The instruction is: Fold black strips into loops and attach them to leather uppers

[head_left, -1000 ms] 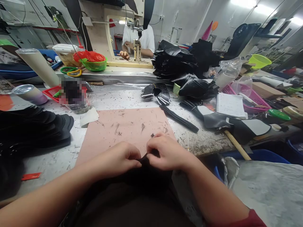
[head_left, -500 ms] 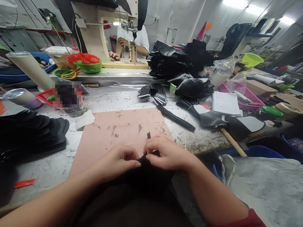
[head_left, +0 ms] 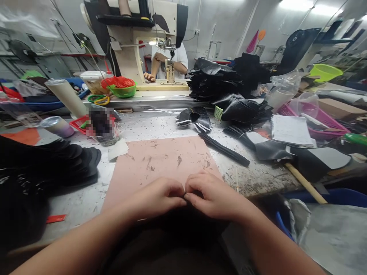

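My left hand (head_left: 163,196) and my right hand (head_left: 208,195) meet at the near edge of a pink board (head_left: 155,154). The thumb and fingers of each are pinched on the edge of a black piece of material (head_left: 187,211), their tips almost touching. The piece hangs below into the dark area over my lap, where its outline is lost. Beyond the board, a bundle of narrow black strips (head_left: 225,149) lies near a curved black leather part (head_left: 195,119) with white-striped ends.
Stacked black pieces (head_left: 65,162) stand on the left, beside tumblers (head_left: 57,126). A sewing machine (head_left: 126,57) and a pile of black leather (head_left: 216,82) are at the back, with a person (head_left: 182,57) behind. On the right are a notebook (head_left: 291,130) and a wooden handle (head_left: 305,182).
My view has turned a little to the left. My hands have drawn closer together, and the short black strip end that stuck up above my right fingers no longer shows.
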